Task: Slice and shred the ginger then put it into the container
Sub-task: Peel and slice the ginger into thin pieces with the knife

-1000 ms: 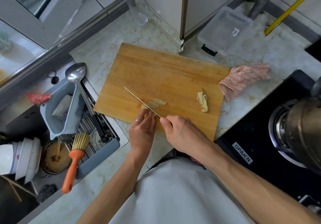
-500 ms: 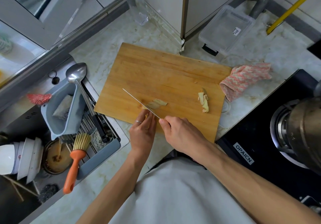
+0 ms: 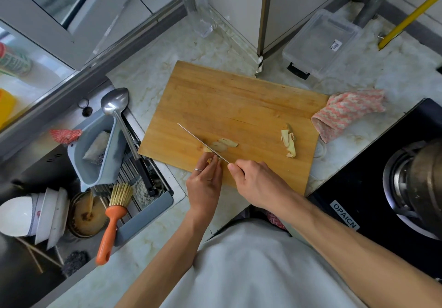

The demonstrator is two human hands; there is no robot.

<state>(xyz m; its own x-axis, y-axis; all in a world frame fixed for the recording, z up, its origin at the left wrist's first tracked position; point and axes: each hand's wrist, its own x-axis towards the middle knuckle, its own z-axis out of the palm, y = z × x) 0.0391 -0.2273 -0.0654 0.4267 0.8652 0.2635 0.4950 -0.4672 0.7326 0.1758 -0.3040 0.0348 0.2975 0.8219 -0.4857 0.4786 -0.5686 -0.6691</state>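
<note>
On the rectangular wooden cutting board (image 3: 229, 107), the right hand (image 3: 258, 183) has its grip round a thin steel knife (image 3: 201, 141). The left hand (image 3: 205, 183) pinches pale ginger (image 3: 208, 162) at the board's near edge — flat slices (image 3: 224, 144) beside the blade, a knobbly piece (image 3: 289, 144) rightward. The clear plastic container (image 3: 320, 42) sits beyond the board on the marbled desk (image 3: 167, 68).

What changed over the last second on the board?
Very little. The knife, held in the right hand, has crept slightly toward the left hand as slicing goes on, and the fan of cut slices beside the blade looks a touch longer. The left hand still pins the ginger piece at the blade. Nothing taken hold of or let go. The ginger scraps, cloth and container stayed put.
</note>
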